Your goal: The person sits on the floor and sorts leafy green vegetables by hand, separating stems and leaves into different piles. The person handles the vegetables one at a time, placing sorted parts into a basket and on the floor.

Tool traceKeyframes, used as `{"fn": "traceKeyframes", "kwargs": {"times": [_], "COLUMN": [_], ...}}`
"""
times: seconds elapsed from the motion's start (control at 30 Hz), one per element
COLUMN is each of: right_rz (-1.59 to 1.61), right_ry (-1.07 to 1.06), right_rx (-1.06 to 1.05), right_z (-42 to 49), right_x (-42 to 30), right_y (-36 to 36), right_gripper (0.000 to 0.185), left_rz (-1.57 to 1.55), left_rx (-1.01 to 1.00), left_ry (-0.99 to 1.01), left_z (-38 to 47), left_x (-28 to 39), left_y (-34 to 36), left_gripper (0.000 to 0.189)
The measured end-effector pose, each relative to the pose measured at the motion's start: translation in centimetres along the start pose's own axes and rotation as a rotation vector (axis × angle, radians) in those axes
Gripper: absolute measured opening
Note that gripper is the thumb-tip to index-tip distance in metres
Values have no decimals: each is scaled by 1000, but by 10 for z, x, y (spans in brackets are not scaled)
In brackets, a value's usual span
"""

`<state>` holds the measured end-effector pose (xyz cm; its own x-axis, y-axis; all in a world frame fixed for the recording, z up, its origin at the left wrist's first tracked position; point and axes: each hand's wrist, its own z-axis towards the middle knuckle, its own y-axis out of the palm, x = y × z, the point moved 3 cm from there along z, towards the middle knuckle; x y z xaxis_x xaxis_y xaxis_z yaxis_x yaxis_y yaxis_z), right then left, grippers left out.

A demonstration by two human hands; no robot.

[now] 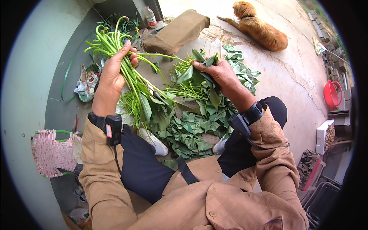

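A bundle of long green leaf stalks [110, 43] is gripped in my left hand [116, 64], their pale curled ends above the fist and some leaves hanging below it. My right hand [217, 70] is closed on several dark green leaves [187, 74]. A few stalks stretch across between the two hands. Below them, between my shoes, a large heap of green leaves [187, 129] covers the ground, with bunches of thin green stalks [188, 90] lying on it.
A brown cloth bundle [175, 33] and a plastic bottle [151, 17] lie ahead. A dog [256, 26] rests at the upper right. On the left are a woven chair [53, 152] and a basket of odds and ends [87, 84]; on the right, a red plastic scoop [332, 93] and a white box [323, 136].
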<state>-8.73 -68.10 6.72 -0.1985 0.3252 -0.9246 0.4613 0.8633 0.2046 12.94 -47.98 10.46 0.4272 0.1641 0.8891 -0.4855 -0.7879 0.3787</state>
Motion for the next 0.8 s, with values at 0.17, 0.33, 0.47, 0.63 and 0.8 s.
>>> {"fn": "traceKeyframes", "kwargs": {"times": [0.17,0.33,0.47,0.63,0.8], "right_rz": [-448,-620,-655,120,393], "right_ry": [-42,-417,-428,-47,20], "right_rx": [-179,-320,-294,17,47], "right_z": [-4,-6,-3,1,3], "right_x": [10,28,32,29,10], "right_y": [12,39,37,18,6], "right_gripper": [24,34,31,16,20], "left_rz": [-56,-121,-169,-143,-221], "left_rx": [16,36,5,2,-37], "left_ry": [-12,-7,-23,-20,-36], "left_z": [0,2,7,9,4], "left_x": [1,-1,1,0,4], "left_y": [0,-1,-5,-6,-1], "left_gripper": [17,17,18,19,17]}}
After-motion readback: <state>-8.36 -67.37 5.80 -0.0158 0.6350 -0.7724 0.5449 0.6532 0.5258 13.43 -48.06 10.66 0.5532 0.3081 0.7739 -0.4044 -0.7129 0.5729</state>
